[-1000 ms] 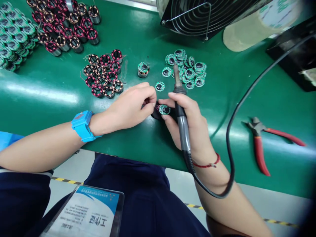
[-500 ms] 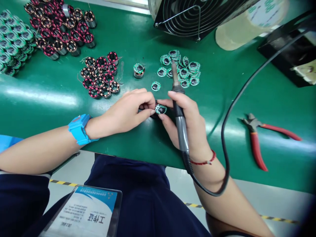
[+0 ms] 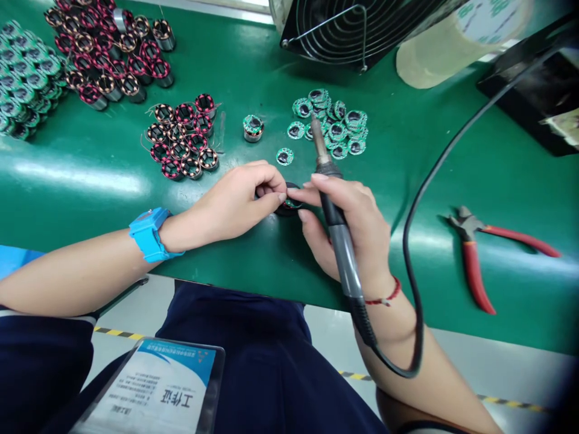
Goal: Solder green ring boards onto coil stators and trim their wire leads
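Observation:
My left hand (image 3: 242,196) is closed in a pinch at the edge of a small round green circuit board (image 3: 292,204). The board is tilted and partly hidden by the fingers. Around and below it shows a round black base (image 3: 288,212). In my right hand (image 3: 362,223) lies a soldering iron (image 3: 346,256), its tip pointing up and away from the board. The right index fingertip touches the board's far side, while the thumb stands a little apart from it. Beyond the hands are a loose circuit board (image 3: 284,157) and a copper-wound stator (image 3: 253,134) topped with a board.
Several wound stators (image 3: 181,147) stand left of centre, with a larger group (image 3: 108,60) behind. Stacked circuit boards (image 3: 27,78) fill the far left; a loose pile (image 3: 337,129) lies ahead. A fan (image 3: 357,30) stands at the back, red-handled cutters (image 3: 474,241) at right. The iron's cable (image 3: 409,241) loops rightward.
The circuit board has tipped from facing up to a steep tilt, and the black base shows more. My right thumb has drawn off it, and the iron's handle has swung slightly right.

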Motion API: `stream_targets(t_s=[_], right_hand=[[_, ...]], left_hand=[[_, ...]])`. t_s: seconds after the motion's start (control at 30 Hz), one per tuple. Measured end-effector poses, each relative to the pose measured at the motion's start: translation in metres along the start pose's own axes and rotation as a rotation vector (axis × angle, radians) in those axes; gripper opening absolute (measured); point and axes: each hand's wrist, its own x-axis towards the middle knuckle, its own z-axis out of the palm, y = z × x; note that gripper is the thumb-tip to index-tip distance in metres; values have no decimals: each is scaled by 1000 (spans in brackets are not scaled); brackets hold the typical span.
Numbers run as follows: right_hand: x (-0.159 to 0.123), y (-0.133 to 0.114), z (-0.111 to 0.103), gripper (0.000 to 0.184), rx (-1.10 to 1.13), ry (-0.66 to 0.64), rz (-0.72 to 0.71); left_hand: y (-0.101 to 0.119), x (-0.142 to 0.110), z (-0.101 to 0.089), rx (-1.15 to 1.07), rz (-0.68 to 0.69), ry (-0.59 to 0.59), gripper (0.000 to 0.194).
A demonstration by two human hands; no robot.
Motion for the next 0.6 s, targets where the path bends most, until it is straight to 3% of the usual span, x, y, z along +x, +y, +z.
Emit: stream_targets(t_s=[0.13,0.3,0.47,0.6], right_hand=[[-2,-3,-1,48,79,59,67],[-5,-5,-2,35,227,294,208],[-2,-4,-1,26,288,577,170],[-2,-6,-2,28,268,661,141]], left_hand=[[0,0,0,30,14,7,14],[2,1,0,72,-4,5,14],[3,2,0,97,-2,1,16],[3,2,1,104,8,10,16]])
